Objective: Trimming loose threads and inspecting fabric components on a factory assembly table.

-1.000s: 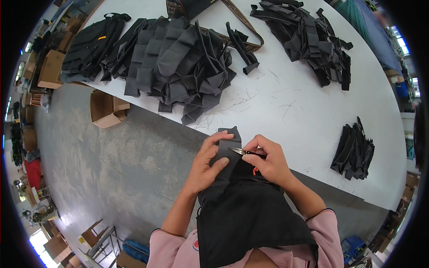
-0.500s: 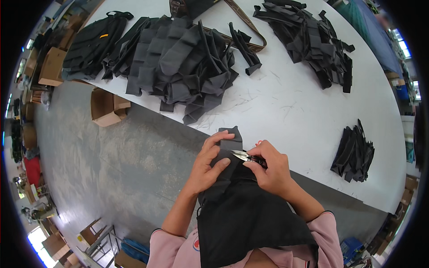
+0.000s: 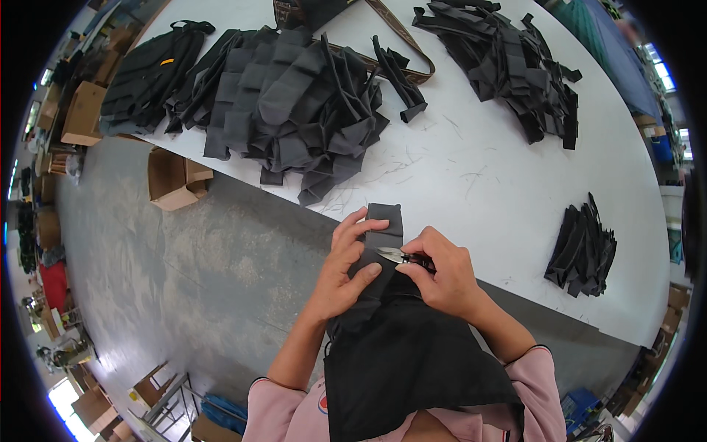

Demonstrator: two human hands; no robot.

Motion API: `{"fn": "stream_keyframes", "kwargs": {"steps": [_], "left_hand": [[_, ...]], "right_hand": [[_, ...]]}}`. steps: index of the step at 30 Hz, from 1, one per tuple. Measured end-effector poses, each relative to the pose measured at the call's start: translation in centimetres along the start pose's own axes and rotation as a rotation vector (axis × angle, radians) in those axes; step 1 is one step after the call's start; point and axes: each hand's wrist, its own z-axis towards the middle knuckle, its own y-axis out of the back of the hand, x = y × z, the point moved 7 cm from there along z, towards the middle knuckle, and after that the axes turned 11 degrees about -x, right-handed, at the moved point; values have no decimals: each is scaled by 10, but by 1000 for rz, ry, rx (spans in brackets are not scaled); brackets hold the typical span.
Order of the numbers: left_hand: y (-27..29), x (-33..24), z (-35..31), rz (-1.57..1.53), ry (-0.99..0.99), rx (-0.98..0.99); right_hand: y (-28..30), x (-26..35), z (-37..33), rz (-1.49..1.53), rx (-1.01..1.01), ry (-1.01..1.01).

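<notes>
My left hand (image 3: 349,267) is closed on a dark grey fabric strip (image 3: 384,234), thumb on its near part and fingers over its far part. The strip hangs over my lap by the table's near edge. In my right hand (image 3: 443,274) is a pair of thread snips (image 3: 393,255) with metal blades and a dark handle. The blade tips lie at the strip, close to my left fingers. The blades look nearly closed. A black apron (image 3: 420,368) covers my lap; part of the strip's lower end blends into it.
The white table (image 3: 449,184) carries a large heap of dark grey fabric pieces (image 3: 294,110), a second pile (image 3: 515,70) at far right, and a small bundle (image 3: 582,247) near right. A black backpack (image 3: 151,77) rests at far left. Thread scraps lie about. An open cardboard box (image 3: 177,180) stands below the table edge.
The snips' blades have closed somewhat and shifted slightly left along the strip. The strip's far end stands a little higher and straighter. My left hand has hardly moved.
</notes>
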Motion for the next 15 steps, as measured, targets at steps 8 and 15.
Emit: {"fn": "stream_keyframes", "kwargs": {"steps": [8, 15], "left_hand": [[-4, 11, -4, -172, 145, 1], [3, 15, 2, -52, 157, -170]], "right_hand": [[-8, -30, -10, 474, -57, -366], [-8, -31, -1, 398, -116, -330]]}}
